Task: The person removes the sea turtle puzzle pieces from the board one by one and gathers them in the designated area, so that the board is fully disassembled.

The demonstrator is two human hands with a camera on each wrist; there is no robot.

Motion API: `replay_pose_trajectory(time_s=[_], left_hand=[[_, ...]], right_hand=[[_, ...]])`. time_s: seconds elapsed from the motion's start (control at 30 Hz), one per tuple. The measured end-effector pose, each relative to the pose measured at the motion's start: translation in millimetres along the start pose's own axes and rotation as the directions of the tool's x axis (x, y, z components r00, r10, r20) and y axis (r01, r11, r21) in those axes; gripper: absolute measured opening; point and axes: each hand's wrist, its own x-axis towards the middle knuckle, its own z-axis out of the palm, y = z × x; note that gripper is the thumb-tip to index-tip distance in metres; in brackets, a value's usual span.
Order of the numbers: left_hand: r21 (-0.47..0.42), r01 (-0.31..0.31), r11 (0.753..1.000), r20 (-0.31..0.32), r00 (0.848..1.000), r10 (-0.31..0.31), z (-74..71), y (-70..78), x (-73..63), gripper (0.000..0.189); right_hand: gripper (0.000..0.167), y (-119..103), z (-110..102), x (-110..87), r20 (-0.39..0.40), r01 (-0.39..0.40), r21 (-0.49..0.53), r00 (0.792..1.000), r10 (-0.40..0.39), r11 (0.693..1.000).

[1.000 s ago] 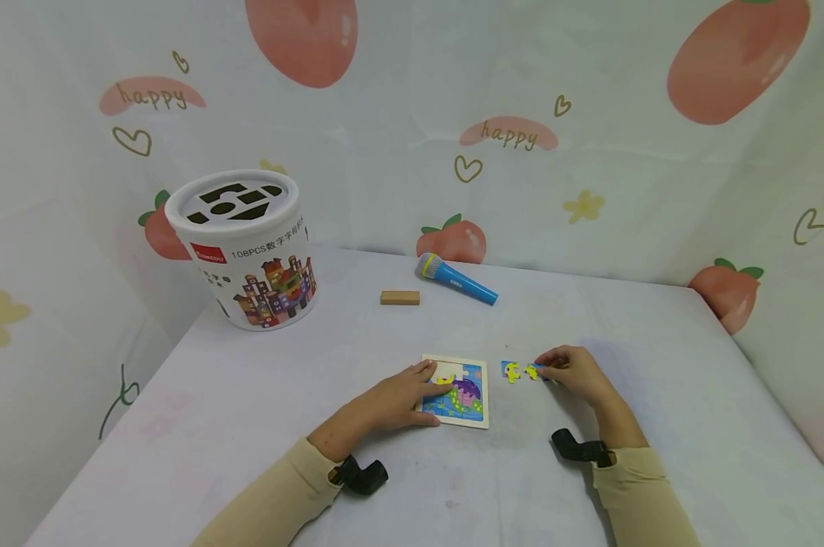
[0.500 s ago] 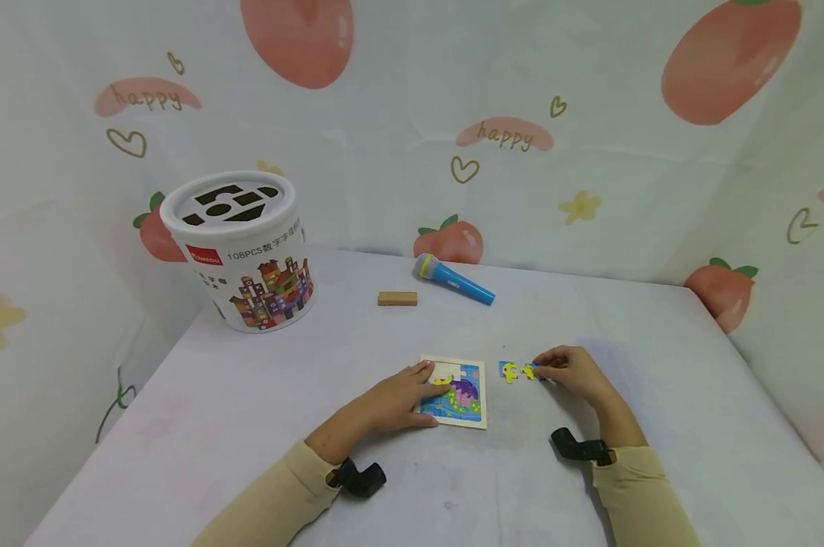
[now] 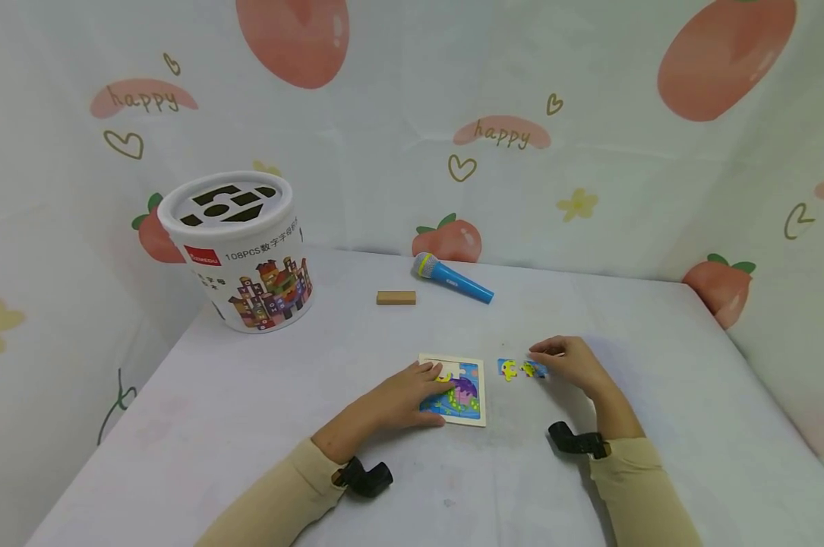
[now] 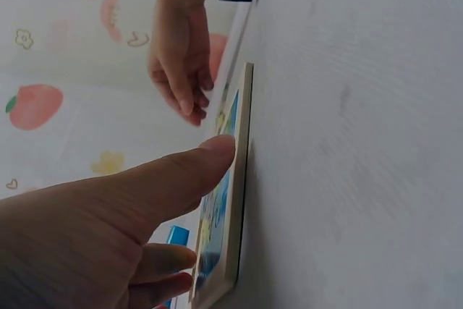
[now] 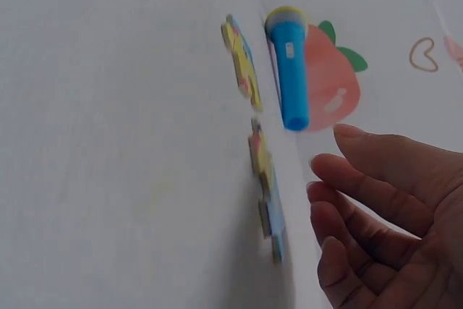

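In the head view, my left hand rests on a small jigsaw puzzle board with a pale wooden frame and a sea-animal picture. Its fingers spread over the left part, hiding some of it, and in the left wrist view the thumb lies along the frame edge. To the board's right lies a blue-and-yellow puzzle piece. Beside it is more blue-and-yellow puzzle, one piece or two joined, I cannot tell. My right hand hovers just above these, fingers loosely bent, holding nothing in the right wrist view.
A blue toy microphone and a small wooden block lie toward the back of the white table. At the back left stands a large white bucket with a slotted lid. A patterned cloth hangs behind.
My right hand has let go of the right-hand puzzle part and risen slightly off it, so more of it shows. My left hand stays on the board. The head view has shifted slightly.
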Motion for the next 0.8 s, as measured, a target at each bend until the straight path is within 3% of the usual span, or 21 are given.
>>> replay_pose_trajectory(time_s=[0.47,0.8], left_hand=[[0.071,0.053,0.996,0.032,0.998,-0.055,2.7,10.8,11.0,0.060],[0.034,0.084,0.996,0.052,0.995,-0.086,6.5,11.8,12.2,0.059]], right_hand=[[0.033,-27.4,13.5,6.2,0.113,0.124,0.031,0.985,-0.127,0.992],[0.033,-44.2,26.8,10.9,0.185,0.108,0.038,0.976,-0.113,0.993]])
